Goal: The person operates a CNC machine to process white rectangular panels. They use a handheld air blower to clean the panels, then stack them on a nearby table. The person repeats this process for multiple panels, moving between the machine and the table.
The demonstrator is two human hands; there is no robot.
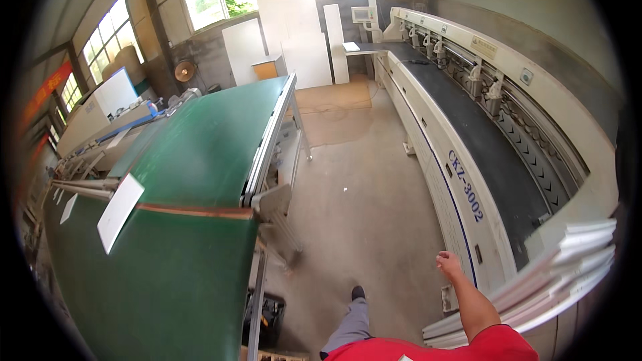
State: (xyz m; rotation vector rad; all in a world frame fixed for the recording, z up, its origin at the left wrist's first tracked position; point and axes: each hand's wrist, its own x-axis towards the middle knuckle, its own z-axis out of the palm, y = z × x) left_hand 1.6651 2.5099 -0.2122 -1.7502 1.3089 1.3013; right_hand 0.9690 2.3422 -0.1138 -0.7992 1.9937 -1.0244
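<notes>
One hand point(449, 264) is seen — loosely curled, holding nothing — beside one long machine point(468, 160); two green conveyors point(200, 140) are seen opposite.

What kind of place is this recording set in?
Probably a panel-furniture or woodworking workshop: a long cream machine with a black belt, a green conveyor table, and white boards leaning under the window.
</notes>
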